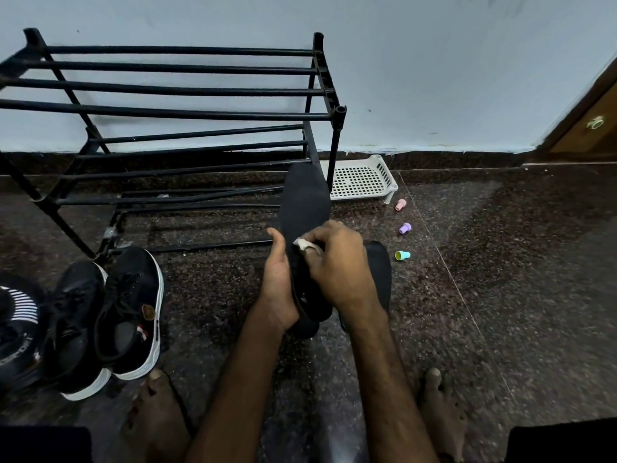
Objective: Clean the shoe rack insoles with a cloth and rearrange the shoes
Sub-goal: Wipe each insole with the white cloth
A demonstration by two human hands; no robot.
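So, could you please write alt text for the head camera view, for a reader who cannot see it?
A person's left hand holds up a black insole while the right hand presses a small white cloth against it. A black shoe rack stands behind; black sneakers sit at left, and another insole lies at right.

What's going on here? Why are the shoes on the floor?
A person is wiping an insole clean. The left hand holds it up off the floor, and the right hand pinches a small white cloth against it. A second insole lies on the floor just past the right hand. The black shoes stand on the floor in front of the rack, not on it.
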